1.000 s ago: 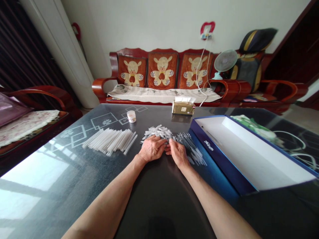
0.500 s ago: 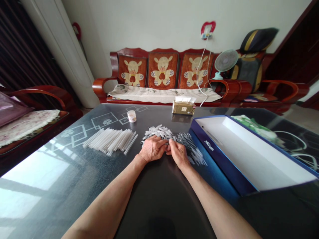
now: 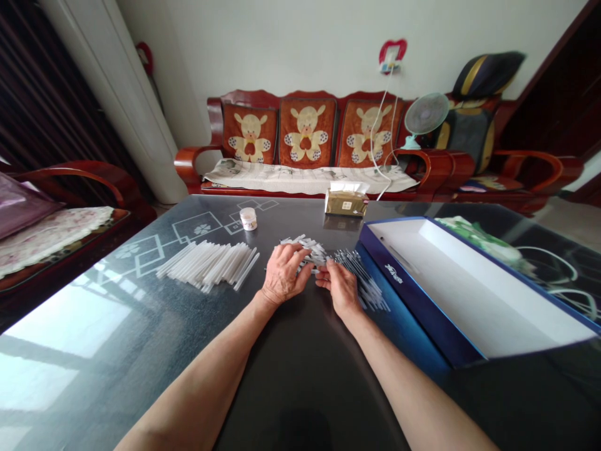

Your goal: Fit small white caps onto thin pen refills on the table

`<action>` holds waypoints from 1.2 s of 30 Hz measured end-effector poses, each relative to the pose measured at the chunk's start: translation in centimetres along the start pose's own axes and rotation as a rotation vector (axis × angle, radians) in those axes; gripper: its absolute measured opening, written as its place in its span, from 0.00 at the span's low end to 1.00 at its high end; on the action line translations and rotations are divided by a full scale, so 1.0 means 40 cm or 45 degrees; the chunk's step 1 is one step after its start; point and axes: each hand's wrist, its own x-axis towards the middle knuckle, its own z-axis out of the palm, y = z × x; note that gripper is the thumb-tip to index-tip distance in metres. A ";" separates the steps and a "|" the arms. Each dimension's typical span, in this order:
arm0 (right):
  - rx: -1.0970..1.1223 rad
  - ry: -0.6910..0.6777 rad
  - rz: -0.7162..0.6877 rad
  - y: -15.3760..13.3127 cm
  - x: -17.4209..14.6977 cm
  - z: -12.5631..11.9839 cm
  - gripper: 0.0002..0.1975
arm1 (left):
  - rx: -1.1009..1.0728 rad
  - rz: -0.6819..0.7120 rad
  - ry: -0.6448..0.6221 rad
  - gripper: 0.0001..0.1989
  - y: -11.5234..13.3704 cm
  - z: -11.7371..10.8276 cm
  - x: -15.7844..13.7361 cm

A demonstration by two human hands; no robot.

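My left hand (image 3: 284, 273) is over the near left side of a pile of small whitish pieces that look like pen caps (image 3: 313, 248), its fingers bent and apart. My right hand (image 3: 342, 288) is closed in a pinch just right of it; a small pale bit shows near the fingertips, too small to name. Under and beyond the right hand lie many thin pen refills (image 3: 365, 275), dark at the far ends and clear at the near ends. To the left, a row of translucent white pen barrels (image 3: 209, 264) lies side by side.
On the dark glossy table (image 3: 188, 351) stand a small white tub (image 3: 248, 219) and a tissue box (image 3: 346, 202). A large blue box with a white inside (image 3: 469, 294) takes up the right side, with a green bag (image 3: 488, 241) and white cable behind it.
My hands were together with fingertips meeting; now they are apart. The left hand has shifted forward over the pile and its fingers have spread. The right has moved slightly right.
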 end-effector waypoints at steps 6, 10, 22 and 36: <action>0.148 0.042 0.017 -0.001 0.003 0.000 0.22 | -0.175 -0.499 0.130 0.16 -0.009 0.005 -0.011; -0.191 -0.161 -0.109 -0.016 -0.021 0.004 0.23 | -0.782 -0.896 -0.027 0.20 -0.013 0.021 -0.013; -0.536 -0.286 -0.243 -0.010 -0.029 0.007 0.14 | -1.407 -1.374 0.132 0.21 -0.067 0.017 0.007; -1.122 -0.244 -0.515 -0.016 0.021 0.053 0.11 | 0.179 -0.577 0.010 0.11 -0.104 0.037 -0.049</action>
